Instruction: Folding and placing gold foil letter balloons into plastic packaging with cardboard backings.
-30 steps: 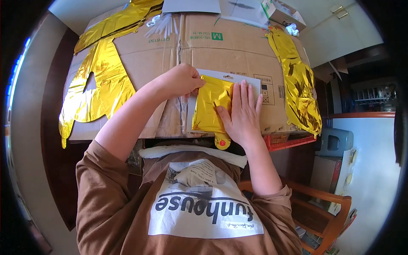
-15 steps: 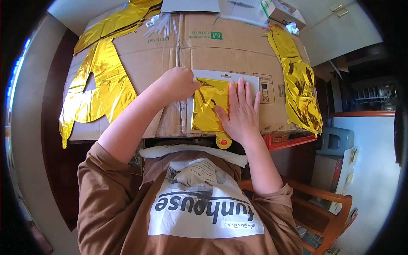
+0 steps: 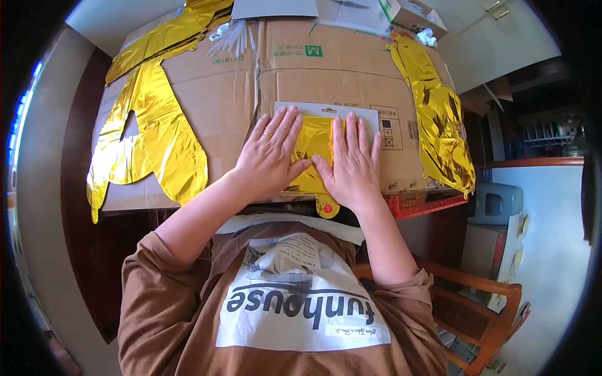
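Observation:
A folded gold foil balloon [image 3: 311, 139] lies on a pale backing card [image 3: 290, 109] with a hang hole at its far edge. My left hand [image 3: 269, 152] rests flat over the left part of the foil, fingers stretched and a ring on one. Flat on the right part lies my right hand [image 3: 353, 161], its fingers slightly spread. The two thumbs almost meet over the middle of the foil. A rounded gold tab [image 3: 327, 206] with a red dot sticks out past the table's near edge.
Cardboard [image 3: 332, 75] covers the worktop. An A-shaped gold foil balloon [image 3: 147, 141] lies at left, more gold foil [image 3: 166, 41] beyond it. Another foil balloon [image 3: 439, 125] lies at right. Clear straws [image 3: 237, 39] and a white box [image 3: 414, 15] sit at the back. A wooden chair [image 3: 476, 313] stands at lower right.
My left hand was closed at the card's upper left corner; it has opened and come down flat on the foil. The right hand stays pressed on the right side.

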The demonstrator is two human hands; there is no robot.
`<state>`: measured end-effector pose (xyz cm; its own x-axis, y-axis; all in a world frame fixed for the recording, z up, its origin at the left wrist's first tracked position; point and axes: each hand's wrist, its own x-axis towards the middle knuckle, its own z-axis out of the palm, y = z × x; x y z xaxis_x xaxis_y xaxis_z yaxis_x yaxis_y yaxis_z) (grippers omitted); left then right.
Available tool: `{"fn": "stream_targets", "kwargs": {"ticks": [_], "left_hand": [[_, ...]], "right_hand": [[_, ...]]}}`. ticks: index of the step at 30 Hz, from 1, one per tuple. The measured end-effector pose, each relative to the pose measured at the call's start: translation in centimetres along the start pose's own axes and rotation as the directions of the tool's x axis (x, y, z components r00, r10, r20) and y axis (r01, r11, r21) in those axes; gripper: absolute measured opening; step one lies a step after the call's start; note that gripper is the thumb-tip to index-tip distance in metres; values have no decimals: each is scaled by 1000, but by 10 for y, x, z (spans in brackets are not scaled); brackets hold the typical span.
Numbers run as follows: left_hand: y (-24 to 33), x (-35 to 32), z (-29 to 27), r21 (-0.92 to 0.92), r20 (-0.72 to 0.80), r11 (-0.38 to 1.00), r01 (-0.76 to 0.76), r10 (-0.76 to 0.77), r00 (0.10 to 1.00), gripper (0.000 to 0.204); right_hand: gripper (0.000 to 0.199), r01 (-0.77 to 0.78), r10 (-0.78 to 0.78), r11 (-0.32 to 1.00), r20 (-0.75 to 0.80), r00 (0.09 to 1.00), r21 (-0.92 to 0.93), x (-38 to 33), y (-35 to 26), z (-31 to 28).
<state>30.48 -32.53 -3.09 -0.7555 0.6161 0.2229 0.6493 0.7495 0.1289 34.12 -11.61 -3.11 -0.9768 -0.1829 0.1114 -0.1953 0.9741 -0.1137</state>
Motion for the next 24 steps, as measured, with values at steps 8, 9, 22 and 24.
{"fn": "stream_targets", "kwargs": {"ticks": [8,9,22,24], "left_hand": [[-1,-4,-4,14,61,1000,9,-10,998,84],[-1,-3,-6,22,71,1000,18,-19,997,85],[-8,12,-21,-430,-169,903,-5,-75,983,72],[18,18,-19,-353,-120,933,-76,35,992,74]], "right_hand": [[83,-3,3,1000,22,1000,19,-1,0,-2],[84,-3,3,1000,13,1000,20,-1,0,-2],[83,-3,3,1000,-14,1000,7,-1,-2,-1],[82,2,-2,1000,-7,1000,-19,-1,-1,0]]}}
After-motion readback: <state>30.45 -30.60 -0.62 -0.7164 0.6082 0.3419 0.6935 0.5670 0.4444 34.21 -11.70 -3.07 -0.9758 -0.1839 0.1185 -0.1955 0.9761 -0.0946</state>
